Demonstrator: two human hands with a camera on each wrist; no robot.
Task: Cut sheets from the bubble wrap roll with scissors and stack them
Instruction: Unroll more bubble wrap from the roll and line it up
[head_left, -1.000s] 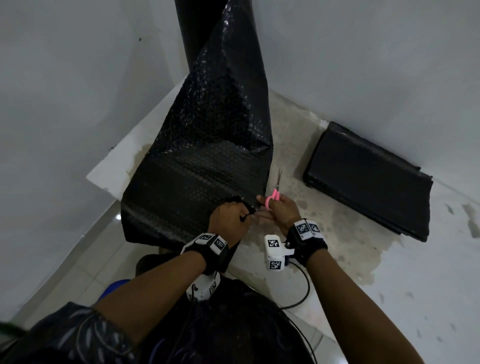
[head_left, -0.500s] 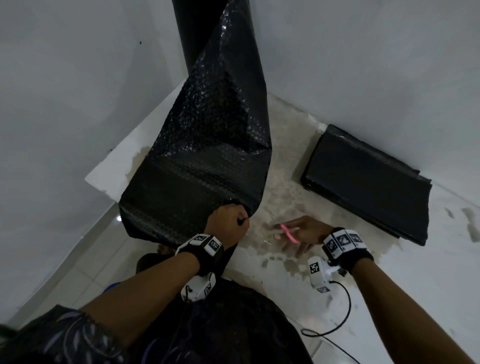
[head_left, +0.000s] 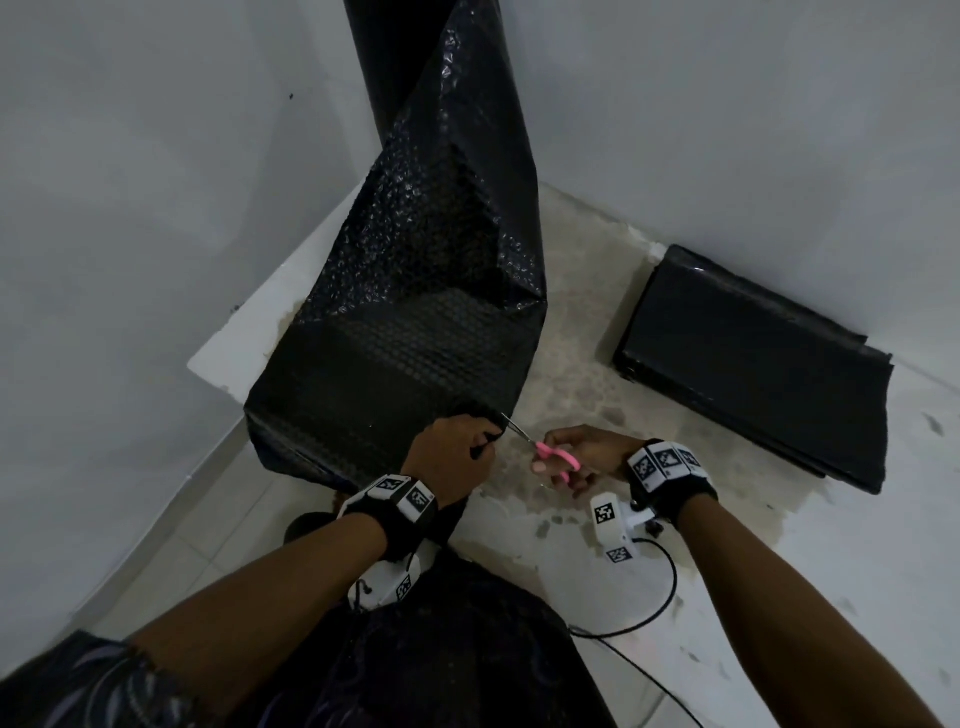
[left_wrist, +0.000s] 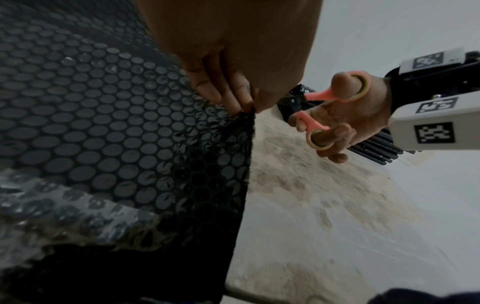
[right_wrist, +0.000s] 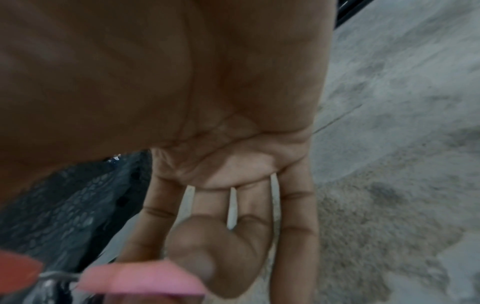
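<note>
A black bubble wrap roll (head_left: 395, 78) stands upright in the corner, and its loose sheet (head_left: 415, 322) drapes down over the white counter (head_left: 831, 571) toward me. My left hand (head_left: 457, 457) pinches the sheet's near right corner (left_wrist: 244, 115). My right hand (head_left: 587, 457) grips pink-handled scissors (head_left: 556, 457), thumb and fingers through the loops (left_wrist: 335, 111). The blades (head_left: 517, 428) point left at the sheet's edge beside my left hand. A stack of cut black sheets (head_left: 753, 364) lies on the counter at the right, against the wall.
White walls close in behind and on the left. The counter's left edge (head_left: 223, 364) drops to a tiled floor (head_left: 156, 571). The surface between sheet and stack is stained brown (head_left: 587, 374). A black cable (head_left: 660, 597) trails from my right wrist camera.
My right hand swung out to the right and lower with the scissors, then came back toward the sheet's corner with the blades now pointing left. My left hand has kept its pinch on the corner.
</note>
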